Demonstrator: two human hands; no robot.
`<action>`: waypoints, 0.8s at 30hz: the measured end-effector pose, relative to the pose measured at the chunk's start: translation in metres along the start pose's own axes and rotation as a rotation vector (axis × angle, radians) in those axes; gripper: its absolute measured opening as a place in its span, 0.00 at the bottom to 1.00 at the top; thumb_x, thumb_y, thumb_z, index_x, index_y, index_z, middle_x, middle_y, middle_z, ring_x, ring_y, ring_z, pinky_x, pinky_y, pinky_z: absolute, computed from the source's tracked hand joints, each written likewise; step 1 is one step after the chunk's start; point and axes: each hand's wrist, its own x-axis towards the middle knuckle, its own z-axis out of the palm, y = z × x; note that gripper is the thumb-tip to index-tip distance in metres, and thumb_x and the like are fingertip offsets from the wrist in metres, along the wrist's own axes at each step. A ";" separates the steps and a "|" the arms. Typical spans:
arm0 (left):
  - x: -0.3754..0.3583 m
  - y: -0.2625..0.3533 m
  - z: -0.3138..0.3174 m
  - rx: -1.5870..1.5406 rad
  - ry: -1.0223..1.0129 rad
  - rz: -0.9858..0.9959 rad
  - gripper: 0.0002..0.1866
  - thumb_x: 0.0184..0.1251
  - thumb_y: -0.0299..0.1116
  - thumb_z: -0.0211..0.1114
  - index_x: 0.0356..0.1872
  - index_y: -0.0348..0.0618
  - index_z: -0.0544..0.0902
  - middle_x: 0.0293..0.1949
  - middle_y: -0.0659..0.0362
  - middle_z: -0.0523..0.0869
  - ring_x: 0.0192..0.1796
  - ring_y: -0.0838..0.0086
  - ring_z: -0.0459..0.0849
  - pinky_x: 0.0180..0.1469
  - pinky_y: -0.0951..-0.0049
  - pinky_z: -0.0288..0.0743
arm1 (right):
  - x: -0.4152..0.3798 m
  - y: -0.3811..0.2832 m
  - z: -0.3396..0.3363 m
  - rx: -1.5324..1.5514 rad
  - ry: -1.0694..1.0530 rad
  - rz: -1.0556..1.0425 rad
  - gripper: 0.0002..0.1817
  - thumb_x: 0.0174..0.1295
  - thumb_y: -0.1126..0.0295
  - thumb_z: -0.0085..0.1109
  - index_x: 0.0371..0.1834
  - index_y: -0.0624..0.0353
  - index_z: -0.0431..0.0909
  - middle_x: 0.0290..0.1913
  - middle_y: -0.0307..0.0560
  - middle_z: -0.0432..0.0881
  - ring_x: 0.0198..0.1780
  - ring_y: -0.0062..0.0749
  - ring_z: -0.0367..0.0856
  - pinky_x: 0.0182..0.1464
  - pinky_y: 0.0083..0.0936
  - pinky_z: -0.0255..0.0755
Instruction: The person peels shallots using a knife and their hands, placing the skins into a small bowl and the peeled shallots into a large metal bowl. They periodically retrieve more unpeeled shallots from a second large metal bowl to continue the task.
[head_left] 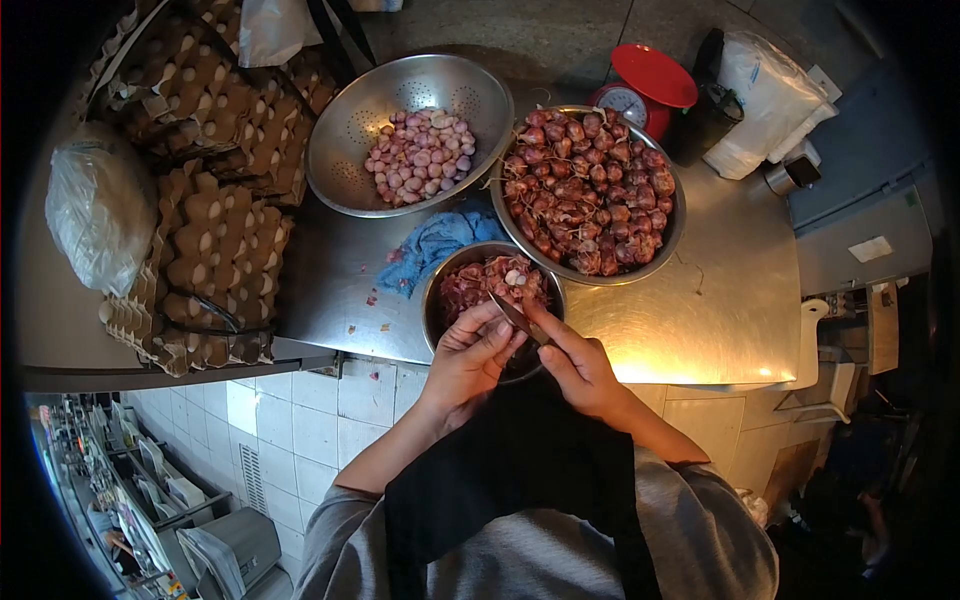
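Note:
My right hand [582, 368] is closed around a small knife [511, 314], its blade pointing up and left toward my left fingertips. The fingers of my left hand [468, 362] are curled and pinched beside the blade; what they hold is hidden. Both hands are over the near rim of a small metal bowl [432, 312] with reddish peelings [470, 285] and a pale piece on top. Behind it on the right, a large bowl [672, 232] is heaped with unpeeled shallots [590, 190]. A metal colander [345, 135] at the back left holds peeled shallots [420, 155].
A blue cloth [435, 245] lies crumpled beside the small bowl on the steel table [700, 330]. Stacked egg trays [215, 260] and a plastic bag [98, 210] stand on the left. A red scale [655, 78] and a white bag pack [768, 100] are at the back right.

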 end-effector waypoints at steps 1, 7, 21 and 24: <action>0.000 -0.001 -0.001 -0.005 -0.005 0.008 0.13 0.63 0.23 0.53 0.48 0.44 0.75 0.44 0.61 0.79 0.48 0.78 0.76 0.55 0.76 0.68 | 0.000 0.001 0.000 0.004 -0.004 0.003 0.23 0.64 0.70 0.43 0.62 0.62 0.59 0.62 0.51 0.65 0.61 0.35 0.66 0.59 0.23 0.58; 0.003 0.000 -0.001 -0.017 -0.018 -0.030 0.14 0.63 0.23 0.53 0.49 0.42 0.74 0.44 0.59 0.79 0.47 0.78 0.77 0.54 0.78 0.70 | -0.005 0.011 -0.002 0.294 0.000 0.198 0.22 0.66 0.69 0.42 0.63 0.61 0.58 0.40 0.43 0.75 0.39 0.26 0.75 0.42 0.16 0.66; 0.052 0.063 -0.003 0.195 0.169 0.312 0.11 0.63 0.24 0.54 0.46 0.39 0.73 0.46 0.57 0.77 0.50 0.73 0.75 0.56 0.73 0.68 | -0.005 0.017 -0.001 0.231 -0.042 0.229 0.22 0.67 0.68 0.41 0.63 0.59 0.59 0.27 0.35 0.70 0.26 0.15 0.66 0.32 0.12 0.63; 0.086 0.088 0.005 0.407 0.200 0.498 0.11 0.60 0.23 0.57 0.44 0.37 0.74 0.44 0.57 0.78 0.44 0.75 0.77 0.48 0.74 0.72 | -0.007 0.022 0.003 0.224 -0.078 0.233 0.22 0.67 0.68 0.41 0.64 0.58 0.57 0.21 0.30 0.61 0.22 0.13 0.58 0.26 0.10 0.57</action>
